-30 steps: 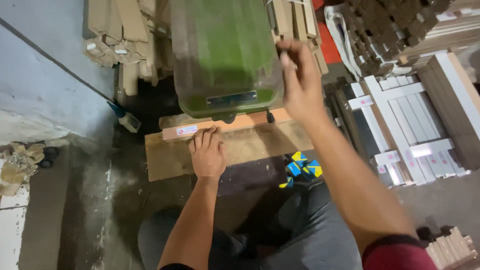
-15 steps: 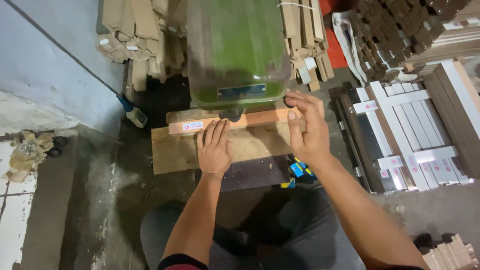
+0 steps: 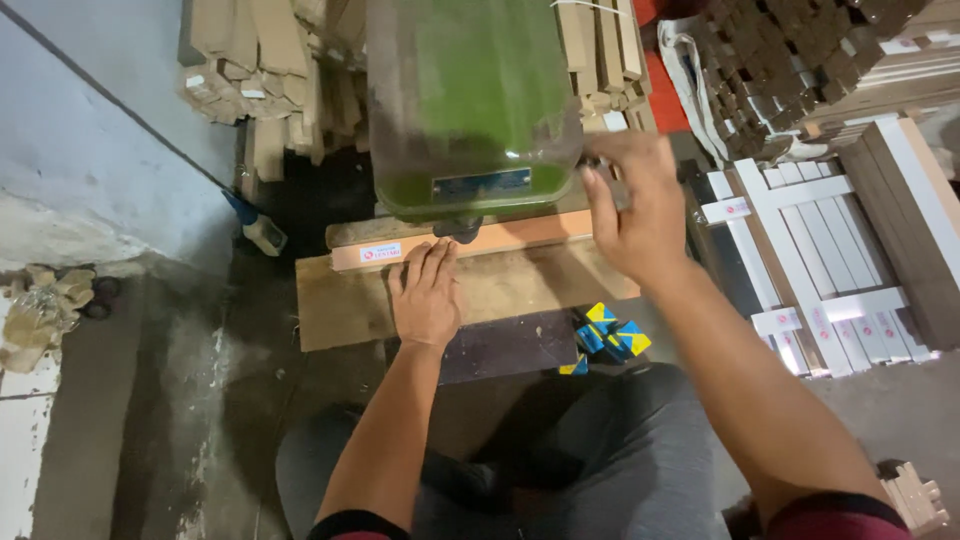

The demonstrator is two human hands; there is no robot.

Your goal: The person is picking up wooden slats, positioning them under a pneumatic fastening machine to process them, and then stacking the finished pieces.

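Viewpoint: looking down from the head of a seated person onto a low work spot; grey-trousered knees at 6 o'clock.
Left hand: the left hand (image 3: 425,295) lies palm down with fingers straight and close together, holding nothing; its fingertips press the near edge of a long orange-brown wooden strip with a white label (image 3: 470,242).
Right hand: the right hand (image 3: 632,205) is raised at 2 o'clock from the left hand, fingers curled around a blurred handle at the side of the green metal machine (image 3: 470,100); how tight the grasp is cannot be told.
Wooden strip: it lies crosswise on a flat pale wooden board (image 3: 350,305), directly beneath the machine's lower end.
Machine: a tall green housing at 12 o'clock, standing over the strip.
Beside the board: blue and yellow small pieces (image 3: 605,335) at 4 o'clock from the left hand.
Right side: white and brown wooden strips laid in rows (image 3: 810,250) at 3 o'clock.
Far side: stacked pale wooden blocks (image 3: 270,70) at 11 o'clock, against a grey wall.
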